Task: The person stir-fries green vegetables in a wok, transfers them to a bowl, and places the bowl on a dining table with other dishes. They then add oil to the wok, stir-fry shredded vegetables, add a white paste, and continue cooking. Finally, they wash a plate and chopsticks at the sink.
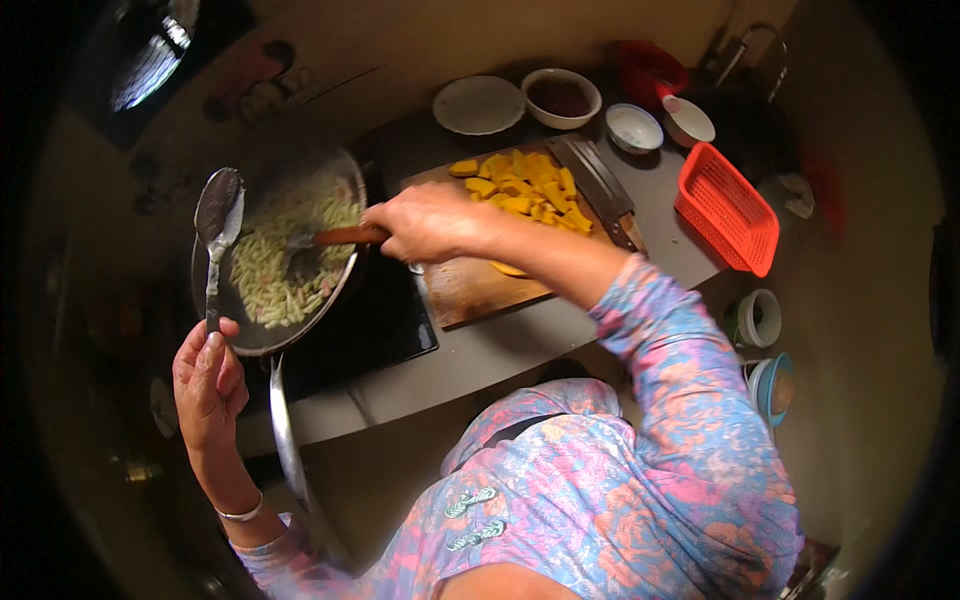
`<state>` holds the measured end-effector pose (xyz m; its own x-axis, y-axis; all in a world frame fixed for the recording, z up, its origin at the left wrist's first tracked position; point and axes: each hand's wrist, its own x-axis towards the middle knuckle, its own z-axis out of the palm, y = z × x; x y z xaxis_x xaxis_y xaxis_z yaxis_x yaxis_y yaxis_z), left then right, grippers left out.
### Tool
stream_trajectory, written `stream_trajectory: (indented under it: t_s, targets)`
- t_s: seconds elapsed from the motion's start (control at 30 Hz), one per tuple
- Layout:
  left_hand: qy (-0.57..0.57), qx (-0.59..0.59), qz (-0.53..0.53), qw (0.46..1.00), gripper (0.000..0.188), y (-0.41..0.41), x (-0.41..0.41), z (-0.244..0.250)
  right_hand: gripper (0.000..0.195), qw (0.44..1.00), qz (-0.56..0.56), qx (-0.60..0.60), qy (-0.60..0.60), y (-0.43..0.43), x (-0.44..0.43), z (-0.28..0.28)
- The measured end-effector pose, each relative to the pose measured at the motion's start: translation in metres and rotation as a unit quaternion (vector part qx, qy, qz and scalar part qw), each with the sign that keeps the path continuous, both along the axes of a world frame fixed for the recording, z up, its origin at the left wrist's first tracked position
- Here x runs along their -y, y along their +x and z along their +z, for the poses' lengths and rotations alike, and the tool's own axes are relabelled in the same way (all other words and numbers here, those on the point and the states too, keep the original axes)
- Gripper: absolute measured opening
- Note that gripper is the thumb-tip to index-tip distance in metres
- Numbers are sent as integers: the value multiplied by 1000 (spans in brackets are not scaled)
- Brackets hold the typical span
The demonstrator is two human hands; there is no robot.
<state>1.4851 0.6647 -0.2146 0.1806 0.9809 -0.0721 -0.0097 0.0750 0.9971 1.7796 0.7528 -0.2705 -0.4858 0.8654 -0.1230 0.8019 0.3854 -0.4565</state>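
Note:
My left hand [206,382] grips the handle of a large metal spoon [217,210], its bowl raised over the left side of the frying pan [259,341]. In my right hand [420,223] is the wooden handle of a spatula [345,236]. The spatula's blurred blade sits among chopped pale-green vegetables [277,289] with small pinkish bits. Steam hazes the far part of the pan. The pan's long metal handle [283,427] points towards me, beside my left forearm. Behind my right wrist, cut yellow-orange pumpkin pieces [525,184] are heaped on a wooden cutting board [469,296].
A cleaver [600,184] lies along the board's right edge. Behind stand a white plate [480,105], a bowl with dark contents [561,97], smaller bowls [634,127] and a red container [649,71]. An orange-red plastic basket [727,210] sits at right. The black cooktop [382,322] is under the pan.

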Motion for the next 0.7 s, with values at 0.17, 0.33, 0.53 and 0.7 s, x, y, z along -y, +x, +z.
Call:
stream_trajectory:
  t_s: [0.17,0.33,0.53,0.7]
  targets:
    - [-36,-14,-72,997,21,119,-6,25,40,948,126,-292,18,28,13,-36]
    - [-148,55,-186,970,17,262,-32,-8,37,962,-12,-267,53,123,44,-63]
    - [-209,36,-258,942,17,446,-100,-97,34,961,-188,-202,5,263,115,-92]
    - [-263,7,-231,937,14,540,-137,-148,35,901,-305,-297,-81,319,166,-87]
